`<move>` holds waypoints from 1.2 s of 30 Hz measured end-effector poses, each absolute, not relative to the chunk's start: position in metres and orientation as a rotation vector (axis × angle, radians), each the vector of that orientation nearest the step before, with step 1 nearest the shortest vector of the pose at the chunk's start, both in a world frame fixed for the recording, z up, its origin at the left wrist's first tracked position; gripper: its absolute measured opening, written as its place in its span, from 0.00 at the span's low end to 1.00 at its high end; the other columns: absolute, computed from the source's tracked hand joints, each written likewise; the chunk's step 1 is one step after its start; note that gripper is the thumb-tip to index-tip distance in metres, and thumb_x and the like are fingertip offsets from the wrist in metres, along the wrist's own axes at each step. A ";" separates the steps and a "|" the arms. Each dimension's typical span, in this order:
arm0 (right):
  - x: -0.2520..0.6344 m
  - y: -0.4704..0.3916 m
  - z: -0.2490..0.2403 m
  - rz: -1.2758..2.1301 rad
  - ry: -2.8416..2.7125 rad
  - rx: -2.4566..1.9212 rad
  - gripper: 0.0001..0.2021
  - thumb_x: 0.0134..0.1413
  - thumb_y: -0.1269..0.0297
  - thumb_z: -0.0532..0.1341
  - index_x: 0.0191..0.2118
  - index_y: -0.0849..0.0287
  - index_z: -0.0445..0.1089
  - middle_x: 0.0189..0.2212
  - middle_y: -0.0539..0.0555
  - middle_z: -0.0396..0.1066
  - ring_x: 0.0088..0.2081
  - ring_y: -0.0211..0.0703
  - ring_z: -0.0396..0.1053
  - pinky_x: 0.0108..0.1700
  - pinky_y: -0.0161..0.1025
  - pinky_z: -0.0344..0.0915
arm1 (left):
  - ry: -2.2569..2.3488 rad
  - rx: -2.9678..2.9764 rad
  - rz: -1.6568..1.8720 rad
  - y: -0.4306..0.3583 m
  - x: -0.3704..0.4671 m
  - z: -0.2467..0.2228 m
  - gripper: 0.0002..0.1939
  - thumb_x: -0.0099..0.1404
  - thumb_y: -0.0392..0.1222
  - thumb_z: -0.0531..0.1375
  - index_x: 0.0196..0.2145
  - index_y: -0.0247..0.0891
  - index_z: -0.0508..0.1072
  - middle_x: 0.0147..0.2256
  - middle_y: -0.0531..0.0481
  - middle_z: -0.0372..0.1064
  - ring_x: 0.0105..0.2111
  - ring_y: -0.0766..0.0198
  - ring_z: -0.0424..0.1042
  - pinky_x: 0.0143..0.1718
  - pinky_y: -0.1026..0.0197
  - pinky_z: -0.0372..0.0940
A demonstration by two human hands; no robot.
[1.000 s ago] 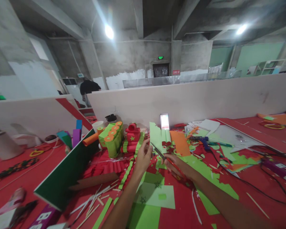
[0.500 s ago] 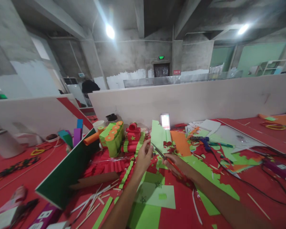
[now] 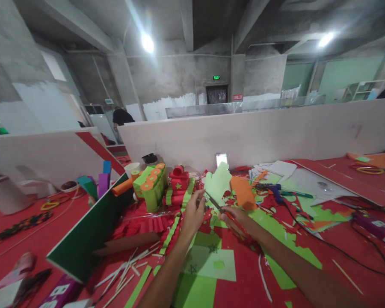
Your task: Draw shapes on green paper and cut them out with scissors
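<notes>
My left hand [image 3: 194, 210] is closed, fingertips pinched at the lower left edge of a light green sheet of paper [image 3: 218, 182]. That piece stands upright above the table, its top edge wavy and lobed. My right hand [image 3: 239, 221] is wrapped round the red handles of a pair of scissors [image 3: 215, 202]. The blades point up and to the left, their tips beside my left fingertips and the paper's lower edge. Below my wrists lies a pale green sheet [image 3: 211, 261] with stars drawn on it.
Left stand green and orange paper rolls [image 3: 150, 184], red rolls [image 3: 176, 199] and a dark green board [image 3: 90, 231]. A phone [image 3: 221, 159] leans on the white partition [image 3: 259, 132]. Right are orange paper [image 3: 244, 192], a blue glue gun [image 3: 276, 192] and scraps. Thin sticks [image 3: 125, 273] lie front left.
The light green paper has turned: its straight-edged side has given way to a lobed outline, now covering the phone's lower part. Both hands and the scissors stay nearly in place.
</notes>
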State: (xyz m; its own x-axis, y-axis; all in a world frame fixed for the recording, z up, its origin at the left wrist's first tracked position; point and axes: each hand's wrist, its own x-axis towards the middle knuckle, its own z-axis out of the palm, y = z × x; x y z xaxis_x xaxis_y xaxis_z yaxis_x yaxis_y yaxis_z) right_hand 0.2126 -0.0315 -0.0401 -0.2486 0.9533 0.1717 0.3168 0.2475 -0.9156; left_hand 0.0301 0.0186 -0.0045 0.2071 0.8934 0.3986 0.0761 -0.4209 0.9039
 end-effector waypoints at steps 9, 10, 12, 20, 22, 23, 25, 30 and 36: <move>0.211 -0.031 -0.043 0.935 -1.755 -1.182 0.20 0.55 0.44 0.57 0.33 0.59 0.64 0.21 0.47 0.59 0.20 0.34 0.56 0.21 0.31 0.53 | 0.848 1.610 1.310 0.021 0.031 -0.010 0.18 0.61 0.45 0.58 0.48 0.40 0.67 0.32 0.54 0.62 0.22 0.72 0.61 0.21 0.68 0.58; 0.211 -0.030 -0.042 0.932 -1.762 -1.173 0.20 0.55 0.44 0.57 0.32 0.59 0.64 0.21 0.47 0.59 0.20 0.34 0.56 0.21 0.31 0.54 | 0.840 1.599 1.316 0.021 0.031 -0.010 0.17 0.61 0.44 0.58 0.47 0.40 0.66 0.32 0.54 0.62 0.22 0.71 0.62 0.22 0.68 0.59; 0.212 -0.031 -0.040 0.927 -1.783 -1.150 0.20 0.54 0.44 0.58 0.31 0.59 0.64 0.22 0.47 0.59 0.21 0.34 0.57 0.21 0.31 0.54 | 0.837 1.583 1.326 0.021 0.031 -0.009 0.15 0.60 0.43 0.58 0.45 0.40 0.65 0.30 0.55 0.62 0.24 0.71 0.64 0.24 0.68 0.62; 0.215 -0.036 -0.031 0.950 -1.835 -1.137 0.21 0.57 0.43 0.54 0.34 0.59 0.64 0.22 0.47 0.59 0.21 0.34 0.60 0.22 0.31 0.57 | 0.805 1.543 1.284 0.024 0.030 -0.007 0.12 0.60 0.40 0.56 0.42 0.40 0.61 0.29 0.57 0.61 0.25 0.69 0.71 0.26 0.67 0.62; 0.216 -0.034 -0.033 0.959 -1.842 -1.134 0.22 0.58 0.41 0.52 0.34 0.59 0.64 0.23 0.47 0.59 0.21 0.35 0.61 0.22 0.31 0.57 | 0.797 1.533 1.275 0.025 0.030 -0.008 0.12 0.60 0.40 0.57 0.41 0.40 0.61 0.29 0.57 0.61 0.25 0.69 0.72 0.26 0.67 0.62; 0.217 -0.033 -0.034 0.973 -1.846 -1.137 0.23 0.58 0.41 0.51 0.34 0.59 0.64 0.23 0.47 0.59 0.21 0.35 0.61 0.22 0.31 0.57 | 0.793 1.526 1.274 0.025 0.029 -0.008 0.12 0.60 0.40 0.57 0.41 0.40 0.60 0.29 0.58 0.61 0.25 0.69 0.72 0.26 0.67 0.62; 0.219 -0.032 -0.035 0.996 -1.868 -1.143 0.24 0.58 0.40 0.50 0.36 0.59 0.64 0.23 0.47 0.59 0.20 0.35 0.61 0.22 0.31 0.57 | 0.788 1.522 1.262 0.026 0.029 -0.008 0.12 0.59 0.40 0.58 0.40 0.40 0.60 0.29 0.58 0.61 0.25 0.68 0.72 0.26 0.67 0.62; 0.223 -0.034 -0.027 0.902 -1.979 -1.143 0.21 0.59 0.43 0.52 0.38 0.59 0.65 0.26 0.49 0.62 0.23 0.35 0.62 0.24 0.31 0.58 | 0.755 1.535 1.228 0.027 0.027 -0.007 0.12 0.59 0.39 0.58 0.39 0.40 0.59 0.27 0.59 0.61 0.26 0.69 0.71 0.27 0.67 0.63; 0.226 -0.036 -0.020 0.744 -2.055 -1.197 0.19 0.60 0.47 0.54 0.37 0.60 0.67 0.31 0.52 0.67 0.29 0.40 0.65 0.32 0.34 0.61 | 0.766 1.582 1.207 0.027 0.025 -0.006 0.11 0.59 0.37 0.58 0.38 0.40 0.59 0.25 0.60 0.59 0.24 0.71 0.67 0.28 0.67 0.61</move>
